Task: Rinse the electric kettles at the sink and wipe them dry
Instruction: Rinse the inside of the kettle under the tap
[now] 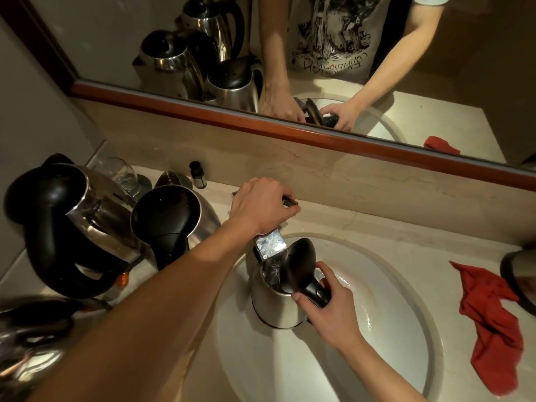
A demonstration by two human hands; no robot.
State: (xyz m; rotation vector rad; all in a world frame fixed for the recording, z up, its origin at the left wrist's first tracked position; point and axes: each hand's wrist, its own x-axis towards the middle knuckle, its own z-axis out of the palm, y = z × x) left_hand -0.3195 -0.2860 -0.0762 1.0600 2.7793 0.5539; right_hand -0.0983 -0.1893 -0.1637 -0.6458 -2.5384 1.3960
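Note:
A steel kettle (275, 304) with its black lid raised stands in the white sink (391, 291), under the square chrome tap spout (270, 245). My right hand (327, 307) grips the kettle's black handle. My left hand (261, 204) reaches over the spout and grips the tap's lever at the back of the basin. Water glints inside the kettle's open mouth. A red cloth (490, 326) lies crumpled on the counter right of the sink.
Two more steel kettles (87, 227) (174, 224) with black lids stand on the counter at left, a third (26, 338) at the lower left edge. Another kettle (519, 277) pokes in at the right edge. A glass (121, 174) and small bottle (197, 174) stand by the mirror.

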